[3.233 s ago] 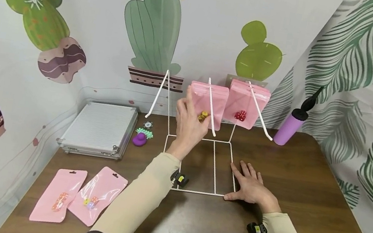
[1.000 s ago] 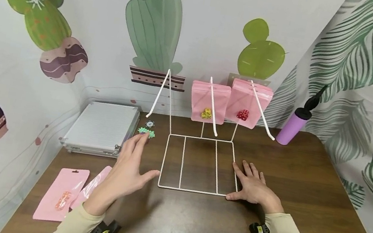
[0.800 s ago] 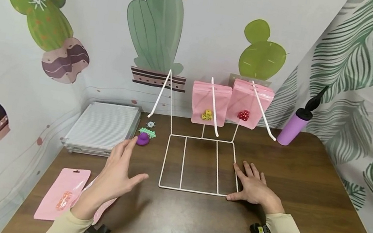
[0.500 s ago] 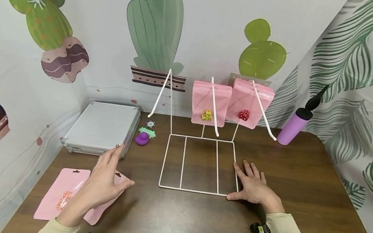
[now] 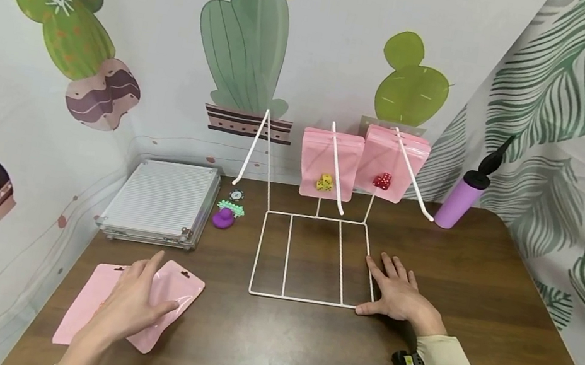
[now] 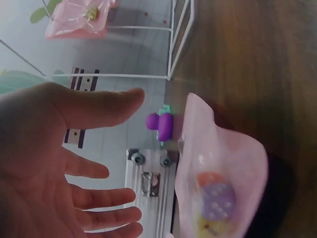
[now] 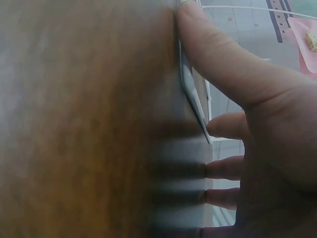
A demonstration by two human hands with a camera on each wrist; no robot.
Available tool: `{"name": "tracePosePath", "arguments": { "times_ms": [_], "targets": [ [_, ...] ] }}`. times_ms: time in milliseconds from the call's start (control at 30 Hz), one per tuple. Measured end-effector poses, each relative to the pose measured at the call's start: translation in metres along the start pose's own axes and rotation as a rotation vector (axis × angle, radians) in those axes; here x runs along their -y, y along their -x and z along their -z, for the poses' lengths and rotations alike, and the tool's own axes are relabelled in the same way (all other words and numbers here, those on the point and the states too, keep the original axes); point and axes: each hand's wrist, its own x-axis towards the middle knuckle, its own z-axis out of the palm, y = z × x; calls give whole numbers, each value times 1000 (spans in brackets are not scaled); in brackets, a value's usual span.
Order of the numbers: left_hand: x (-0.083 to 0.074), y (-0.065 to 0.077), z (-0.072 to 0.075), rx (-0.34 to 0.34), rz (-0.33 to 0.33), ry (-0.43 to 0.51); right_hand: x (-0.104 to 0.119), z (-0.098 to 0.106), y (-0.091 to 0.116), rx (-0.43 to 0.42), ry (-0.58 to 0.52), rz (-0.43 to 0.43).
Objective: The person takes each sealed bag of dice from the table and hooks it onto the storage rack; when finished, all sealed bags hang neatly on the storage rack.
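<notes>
My left hand (image 5: pixel 126 303) hovers over two pink zip bags at the front left, its fingers spread and nothing between them. The nearer bag (image 5: pixel 177 292) overlaps the other bag (image 5: pixel 83 309), which is partly hidden by the hand. Through the nearer one, purple, orange and yellow dice (image 6: pixel 218 201) show in the left wrist view. My right hand (image 5: pixel 398 295) lies spread on the table, thumb and index finger at the right front corner of a white wire display rack (image 5: pixel 297 299). Pink bags with yellow dice (image 5: pixel 324 182) hang on its middle hook, and ones with red dice (image 5: pixel 382 181) on the right hook.
The rack's left hook (image 5: pixel 251 147) juts forward with no bag on it. A silver case (image 5: pixel 160 197) stands at the back left. Beside it lie a purple rubber duck (image 5: pixel 223 218), a green piece (image 5: pixel 231 208) and a chip (image 5: pixel 235 195). A purple hand pump (image 5: pixel 459 199) stands back right.
My left hand has let go of the yellow-dice bag on the middle hook and come down to the left, over the pink bags on the table. The right hand stays at the rack's corner.
</notes>
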Motion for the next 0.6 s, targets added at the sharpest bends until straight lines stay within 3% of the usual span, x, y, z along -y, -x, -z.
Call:
{"name": "tracePosePath", "arguments": {
  "times_ms": [200,600],
  "targets": [
    [11,2,-4,-8,3,-31,0,0,0,-6,-9,4],
    [22,-4,-20,55,49,-117,1,-1,0,-16,-6,3]
  ]
}}
